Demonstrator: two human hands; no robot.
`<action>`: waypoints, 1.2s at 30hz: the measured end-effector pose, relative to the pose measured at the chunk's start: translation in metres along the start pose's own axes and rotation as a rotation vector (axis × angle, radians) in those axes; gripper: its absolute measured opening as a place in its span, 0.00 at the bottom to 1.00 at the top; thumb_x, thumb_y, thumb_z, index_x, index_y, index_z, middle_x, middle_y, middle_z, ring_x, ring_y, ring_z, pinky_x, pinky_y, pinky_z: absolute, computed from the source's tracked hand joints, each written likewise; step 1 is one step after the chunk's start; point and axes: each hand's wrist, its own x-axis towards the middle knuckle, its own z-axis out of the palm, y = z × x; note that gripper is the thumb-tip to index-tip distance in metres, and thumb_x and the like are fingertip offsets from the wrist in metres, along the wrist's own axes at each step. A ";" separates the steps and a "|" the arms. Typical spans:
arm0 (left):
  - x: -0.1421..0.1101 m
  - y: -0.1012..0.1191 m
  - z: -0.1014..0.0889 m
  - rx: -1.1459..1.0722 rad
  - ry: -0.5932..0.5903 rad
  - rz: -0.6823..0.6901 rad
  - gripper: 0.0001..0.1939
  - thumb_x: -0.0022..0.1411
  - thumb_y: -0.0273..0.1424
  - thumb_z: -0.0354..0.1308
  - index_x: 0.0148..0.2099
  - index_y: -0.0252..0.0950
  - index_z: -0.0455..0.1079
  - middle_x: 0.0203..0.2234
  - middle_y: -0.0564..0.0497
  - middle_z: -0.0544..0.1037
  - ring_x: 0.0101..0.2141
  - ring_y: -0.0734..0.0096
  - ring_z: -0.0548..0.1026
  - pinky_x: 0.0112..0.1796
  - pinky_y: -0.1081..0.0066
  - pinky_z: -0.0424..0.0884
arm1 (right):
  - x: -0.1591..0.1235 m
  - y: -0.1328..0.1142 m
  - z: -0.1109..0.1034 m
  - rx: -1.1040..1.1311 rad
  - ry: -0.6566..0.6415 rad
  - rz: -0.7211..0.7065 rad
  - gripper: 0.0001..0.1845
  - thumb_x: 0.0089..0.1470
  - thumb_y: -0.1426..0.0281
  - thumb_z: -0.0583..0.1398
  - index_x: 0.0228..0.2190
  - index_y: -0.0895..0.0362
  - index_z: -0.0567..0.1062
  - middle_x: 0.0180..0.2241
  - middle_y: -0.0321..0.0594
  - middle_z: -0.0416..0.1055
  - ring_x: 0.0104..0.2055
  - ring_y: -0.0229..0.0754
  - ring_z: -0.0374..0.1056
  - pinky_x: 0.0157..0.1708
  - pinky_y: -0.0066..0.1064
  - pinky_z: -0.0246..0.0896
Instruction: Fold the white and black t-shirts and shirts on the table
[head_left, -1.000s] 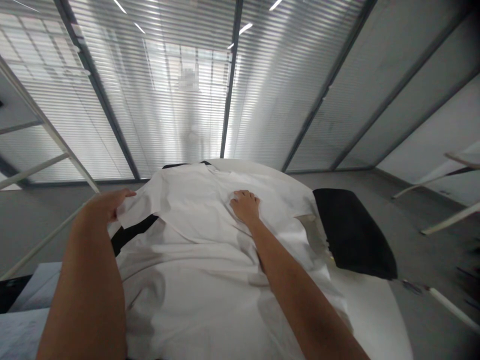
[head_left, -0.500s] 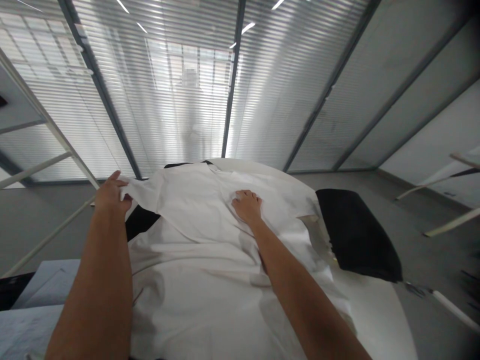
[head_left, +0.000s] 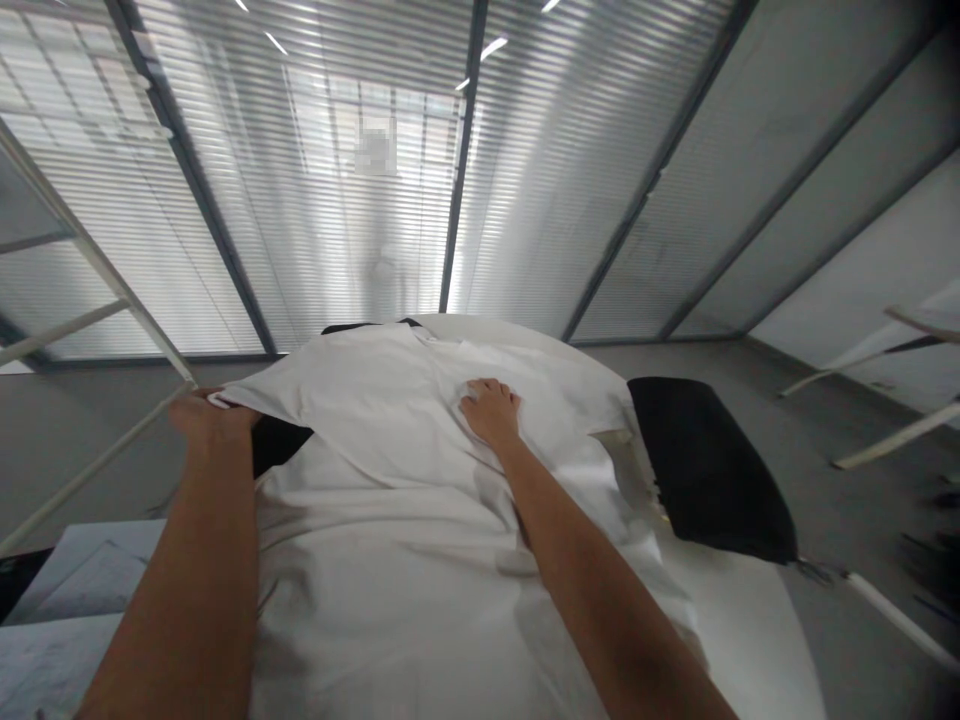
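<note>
A white T-shirt (head_left: 405, 560) lies spread over a white table (head_left: 757, 610), with wrinkles running across its middle. My left hand (head_left: 214, 415) is closed on the end of its left sleeve and pulls that sleeve out to the side, lifted off the table. Flat on the upper chest of the shirt, below the collar, rests my right hand (head_left: 491, 408), its fingers somewhat bent and apart. The shirt's right sleeve hangs loosely near the table's right side.
A flat black object (head_left: 712, 470) sits by the right edge of the table. Papers (head_left: 90, 570) lie at the lower left. A white metal frame (head_left: 112, 285) stands at the left. Beyond the table is a glass wall with blinds (head_left: 360, 200).
My left hand has moved down and slightly outward with the sleeve, turning at the wrist, and the sleeve is stretched tauter. My right hand stays on the shirt.
</note>
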 end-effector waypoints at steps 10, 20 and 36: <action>-0.019 0.034 0.003 -0.475 -0.191 0.053 0.27 0.35 0.18 0.51 0.42 0.36 0.58 0.35 0.54 0.70 0.44 0.72 0.72 0.45 0.70 0.70 | 0.000 0.000 -0.001 0.005 0.000 -0.009 0.22 0.56 0.63 0.53 0.52 0.49 0.72 0.54 0.44 0.67 0.55 0.51 0.59 0.54 0.43 0.49; -0.012 0.042 -0.011 -0.511 -0.263 0.105 0.15 0.36 0.21 0.52 0.32 0.35 0.61 0.29 0.51 0.73 0.41 0.69 0.72 0.43 0.69 0.71 | 0.000 0.001 0.001 0.010 0.018 -0.009 0.22 0.56 0.63 0.52 0.51 0.49 0.72 0.54 0.43 0.67 0.55 0.50 0.59 0.54 0.43 0.48; -0.073 0.043 0.075 0.126 -0.353 0.245 0.40 0.43 0.19 0.52 0.62 0.38 0.65 0.52 0.51 0.75 0.46 0.61 0.75 0.48 0.58 0.73 | 0.000 -0.001 0.001 0.002 0.018 -0.001 0.23 0.56 0.64 0.52 0.52 0.49 0.72 0.55 0.44 0.66 0.55 0.51 0.59 0.54 0.43 0.49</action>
